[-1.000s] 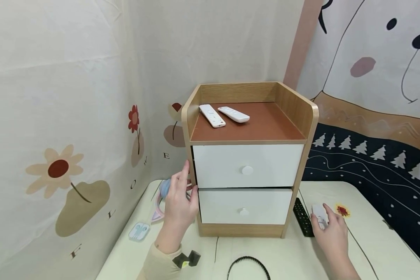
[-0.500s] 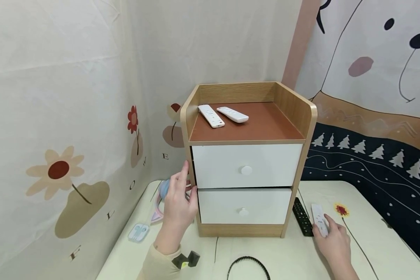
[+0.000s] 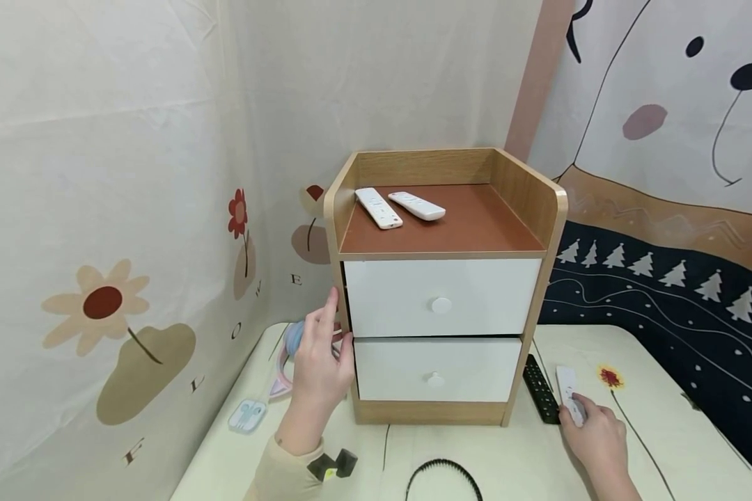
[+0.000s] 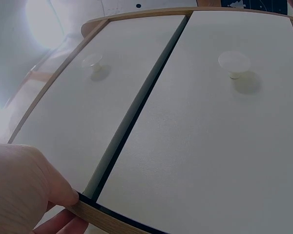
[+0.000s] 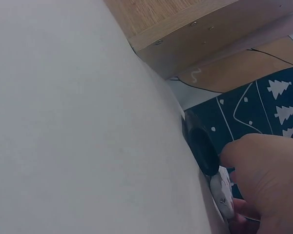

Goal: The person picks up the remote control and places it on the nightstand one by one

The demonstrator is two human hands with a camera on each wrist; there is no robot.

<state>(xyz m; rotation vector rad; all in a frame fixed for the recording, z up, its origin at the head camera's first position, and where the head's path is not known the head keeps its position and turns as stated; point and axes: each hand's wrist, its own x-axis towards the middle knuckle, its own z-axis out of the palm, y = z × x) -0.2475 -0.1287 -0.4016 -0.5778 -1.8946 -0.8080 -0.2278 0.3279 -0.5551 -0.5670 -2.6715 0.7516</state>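
Far left: pale cloth with flower prints. On the table near it: a clear case with white earphones inside, then a blue-and-pink headset, partly behind the left hand.

Left hand is at the cabinet's left side panel. Index straight and pointing up, touching the panel; thumb spread apart from it, tip at the panel's front edge. Wrist view agrees: thumb on the edge, other fingertips on the outer side. Beige sleeve on that arm.

Cabinet stands upright mid-frame. Two remotes lie on its brown top: left one flat beside the side wall, right one just beside it, both angled. Below: upper drawer and lower drawer, white, one round knob each. Dark gap between the two fronts. Black toothed band in front of the cabinet, cut by the frame bottom.

Right of the cabinet: black remote on the table, then white remote just beside it. Right hand has thumb and fingers clamped on the white remote's near end. Can't tell whether that end touches the table.

Far right: dark cloth with white tree prints.
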